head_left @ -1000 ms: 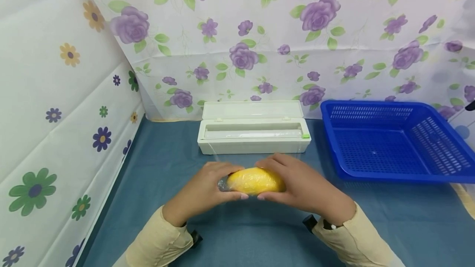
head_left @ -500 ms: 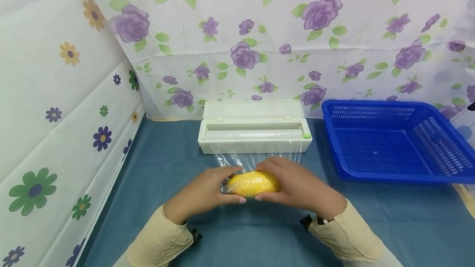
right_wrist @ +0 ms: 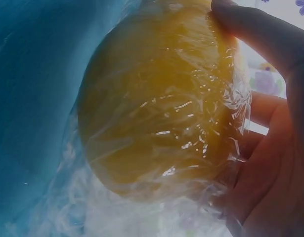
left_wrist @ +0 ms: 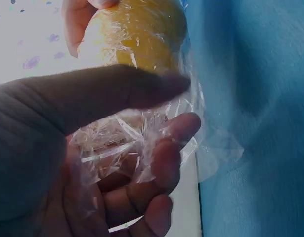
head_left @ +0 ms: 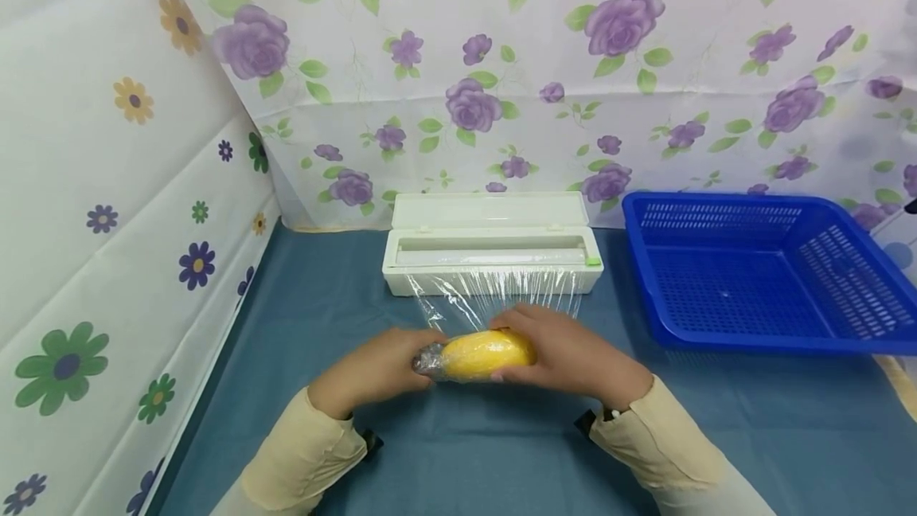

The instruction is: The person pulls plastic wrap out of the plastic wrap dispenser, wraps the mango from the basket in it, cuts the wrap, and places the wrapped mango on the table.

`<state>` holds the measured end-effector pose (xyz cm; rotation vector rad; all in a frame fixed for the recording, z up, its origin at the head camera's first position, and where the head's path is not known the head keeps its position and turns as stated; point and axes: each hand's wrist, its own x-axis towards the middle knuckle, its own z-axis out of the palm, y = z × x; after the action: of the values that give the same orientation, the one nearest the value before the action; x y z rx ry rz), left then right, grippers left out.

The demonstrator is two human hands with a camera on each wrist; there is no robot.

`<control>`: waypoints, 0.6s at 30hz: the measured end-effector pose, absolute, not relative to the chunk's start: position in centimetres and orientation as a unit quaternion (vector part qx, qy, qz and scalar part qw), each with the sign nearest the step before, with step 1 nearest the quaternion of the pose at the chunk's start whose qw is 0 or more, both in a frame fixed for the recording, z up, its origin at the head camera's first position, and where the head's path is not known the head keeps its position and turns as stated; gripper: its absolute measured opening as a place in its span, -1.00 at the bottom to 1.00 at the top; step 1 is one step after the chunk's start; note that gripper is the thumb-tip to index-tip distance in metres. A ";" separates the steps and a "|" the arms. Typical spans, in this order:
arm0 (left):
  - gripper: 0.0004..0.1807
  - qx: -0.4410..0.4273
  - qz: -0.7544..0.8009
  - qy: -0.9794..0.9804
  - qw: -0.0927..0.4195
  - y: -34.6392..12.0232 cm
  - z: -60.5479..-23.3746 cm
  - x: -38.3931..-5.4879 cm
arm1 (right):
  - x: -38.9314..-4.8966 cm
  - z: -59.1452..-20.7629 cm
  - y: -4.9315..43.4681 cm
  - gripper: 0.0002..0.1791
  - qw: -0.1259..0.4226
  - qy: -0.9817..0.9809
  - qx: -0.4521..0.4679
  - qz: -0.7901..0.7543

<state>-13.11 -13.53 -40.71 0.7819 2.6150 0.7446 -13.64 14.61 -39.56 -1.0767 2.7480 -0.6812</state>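
Note:
A yellow oval fruit, like a mango [head_left: 487, 353], is wrapped in clear cling film and held just above the cloth. My right hand [head_left: 576, 357] grips its right end, thumb on the near side and fingers on the far side. At the other end, my left hand [head_left: 372, 371] pinches the bunched cling film [left_wrist: 124, 131] between thumb and fingers. A stretched sheet of film [head_left: 458, 305] runs from the fruit back to a white dispenser box [head_left: 494, 281], whose lid stands raised. Inside the box lies the film roll [head_left: 490, 256].
A blue plastic basket [head_left: 781, 338] stands at the right, beside the dispenser. Blue-grey cloth [head_left: 473, 452] covers the table. Flower-print sheets [head_left: 458, 158] rise behind and along the left side.
The left hand has slid left off the fruit onto the bunched film at its end. More of the sheet toward the box shows, spread and shiny. The right hand has shifted slightly left.

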 end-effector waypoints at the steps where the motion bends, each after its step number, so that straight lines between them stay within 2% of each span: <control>1: -0.46 0.271 0.256 0.915 0.152 -13.6 -40.8 -13.1 | -13.8 -39.8 14.6 -0.37 0.058 0.905 -0.354 -0.226; 6: -0.42 0.241 0.245 0.928 0.147 -13.9 -40.7 -13.3 | -14.4 -40.6 14.6 -0.40 0.062 0.904 -0.352 -0.234; 10: -0.23 0.217 0.221 0.943 0.120 -13.7 -40.2 -13.1 | -15.0 -41.1 14.7 -0.41 0.068 0.903 -0.350 -0.240; 13: -0.11 0.235 0.206 0.948 0.063 -13.0 -39.8 -12.7 | -15.2 -41.5 14.7 -0.42 0.074 0.901 -0.344 -0.254; 18: -0.28 0.308 0.191 0.931 -0.049 -10.7 -40.1 -11.8 | -15.3 -42.0 14.8 -0.44 0.071 0.897 -0.334 -0.279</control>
<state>-11.79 -10.73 -40.08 0.9988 3.0184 0.6199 -15.28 14.82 -42.01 -1.0056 2.6992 -0.8392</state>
